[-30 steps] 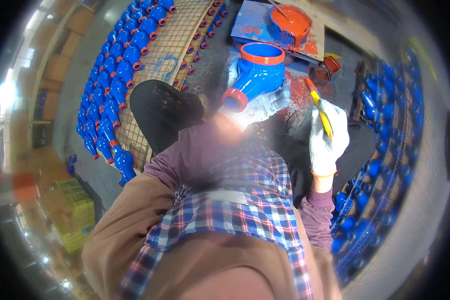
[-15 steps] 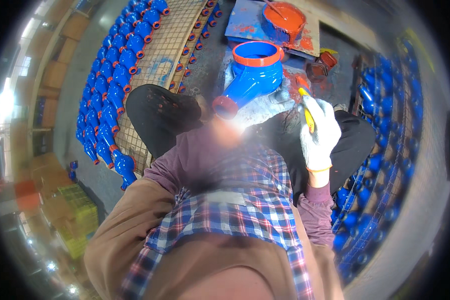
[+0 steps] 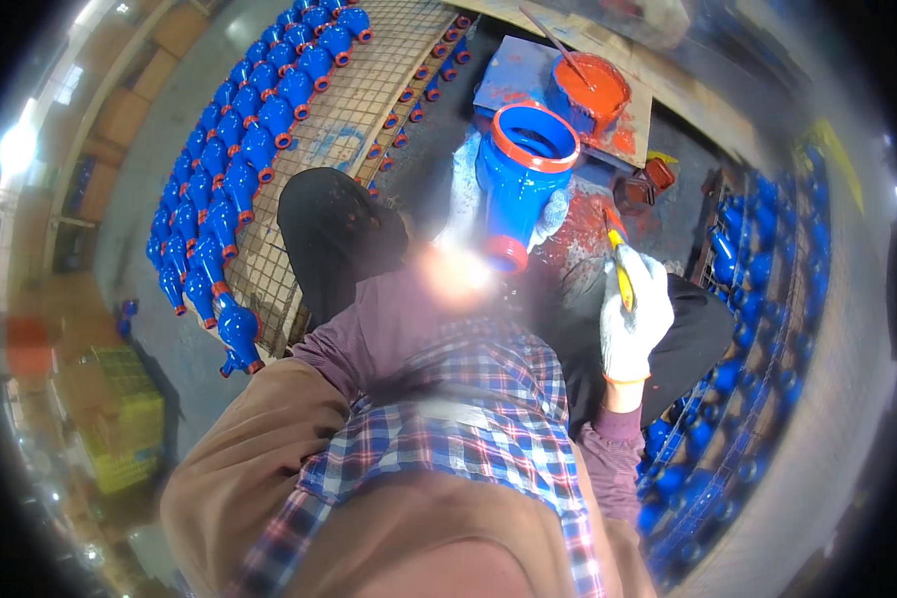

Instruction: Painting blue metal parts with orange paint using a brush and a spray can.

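Note:
A glossy blue pipe fitting point(image 3: 518, 194) with orange-red rims stands tilted over my lap, its wide round mouth facing up and away. My left hand point(image 3: 463, 189), in a white glove, is wrapped around its body from behind, with glove fingers showing on both sides. Orange-red coats the narrow end rim near me. In my gloved right hand point(image 3: 640, 324) is a paintbrush point(image 3: 623, 279) with a yellow handle; its reddish tip points away, a little right of the fitting and apart from it. A bright blur hides part of my left forearm.
Beyond the fitting, a pot of orange-red paint point(image 3: 593, 92) with a stick in it sits on a paint-spattered board point(image 3: 513, 75). Small red containers point(image 3: 658, 171) lie to its right. Rows of blue fittings point(image 3: 234, 130) cover a mesh rack point(image 3: 319, 140) at left; more fill racks point(image 3: 757, 269) at right.
The fitting has been turned, so its narrow end points more toward me. My left glove now shows around it. My right hand still holds the brush, slightly lower in view.

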`<state>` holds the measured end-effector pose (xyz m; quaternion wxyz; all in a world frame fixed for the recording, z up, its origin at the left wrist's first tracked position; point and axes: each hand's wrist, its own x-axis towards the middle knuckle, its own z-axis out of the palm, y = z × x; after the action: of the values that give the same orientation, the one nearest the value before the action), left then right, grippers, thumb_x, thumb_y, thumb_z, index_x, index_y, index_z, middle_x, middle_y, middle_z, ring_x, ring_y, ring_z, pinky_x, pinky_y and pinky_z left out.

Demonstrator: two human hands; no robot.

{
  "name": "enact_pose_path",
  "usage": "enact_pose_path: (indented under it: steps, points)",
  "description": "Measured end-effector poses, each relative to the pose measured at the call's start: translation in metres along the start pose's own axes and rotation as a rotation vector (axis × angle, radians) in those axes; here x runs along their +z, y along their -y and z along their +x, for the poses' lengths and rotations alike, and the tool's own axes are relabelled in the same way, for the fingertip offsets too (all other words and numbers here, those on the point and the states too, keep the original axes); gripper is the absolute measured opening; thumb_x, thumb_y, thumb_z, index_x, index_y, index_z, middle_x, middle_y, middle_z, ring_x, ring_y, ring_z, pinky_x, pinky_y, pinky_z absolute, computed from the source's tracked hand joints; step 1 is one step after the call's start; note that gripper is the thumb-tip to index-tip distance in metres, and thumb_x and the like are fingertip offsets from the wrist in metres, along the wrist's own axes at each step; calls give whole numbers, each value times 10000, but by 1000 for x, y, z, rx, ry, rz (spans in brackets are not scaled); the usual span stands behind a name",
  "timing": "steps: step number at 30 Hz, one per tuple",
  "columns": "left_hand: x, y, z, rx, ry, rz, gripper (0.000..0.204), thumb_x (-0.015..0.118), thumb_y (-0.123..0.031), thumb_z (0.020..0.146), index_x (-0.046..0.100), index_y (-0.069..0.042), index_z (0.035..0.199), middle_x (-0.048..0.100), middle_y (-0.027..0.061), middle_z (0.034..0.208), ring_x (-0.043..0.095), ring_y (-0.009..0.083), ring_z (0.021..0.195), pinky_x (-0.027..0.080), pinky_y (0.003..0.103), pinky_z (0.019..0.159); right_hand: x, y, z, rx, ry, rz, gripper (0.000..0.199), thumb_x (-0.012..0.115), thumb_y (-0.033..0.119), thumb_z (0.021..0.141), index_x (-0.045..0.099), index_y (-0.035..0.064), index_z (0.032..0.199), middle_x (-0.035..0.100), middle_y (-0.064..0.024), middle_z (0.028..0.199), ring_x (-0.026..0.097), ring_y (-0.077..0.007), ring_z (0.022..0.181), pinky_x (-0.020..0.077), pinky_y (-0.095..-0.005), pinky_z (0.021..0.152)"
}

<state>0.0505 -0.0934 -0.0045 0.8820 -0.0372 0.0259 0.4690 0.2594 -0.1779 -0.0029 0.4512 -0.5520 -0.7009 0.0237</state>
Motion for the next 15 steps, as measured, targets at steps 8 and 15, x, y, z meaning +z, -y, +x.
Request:
enact_pose_path:
  steps: [8, 15]
  points:
    - [18, -20, -10, 101, -76, 424, 818, 489, -728, 868, 494, -47, 1321, 631, 170, 1094, 666, 291, 814, 593, 375, 650, 2, 3, 1, 11, -27, -20, 338, 682, -48, 775, 707, 54, 1096, 661, -151, 982, 660, -288, 782, 516, -322, 690]
    - [78, -80, -38, 439, -138, 586, 779, 419, -711, 900, 548, -45, 1282, 674, 194, 1021, 677, 307, 739, 591, 395, 614, -20, 2, 29, -77, -4, -182, 275, 755, 52, 796, 715, 67, 1067, 667, -133, 991, 660, -291, 825, 533, -356, 719]
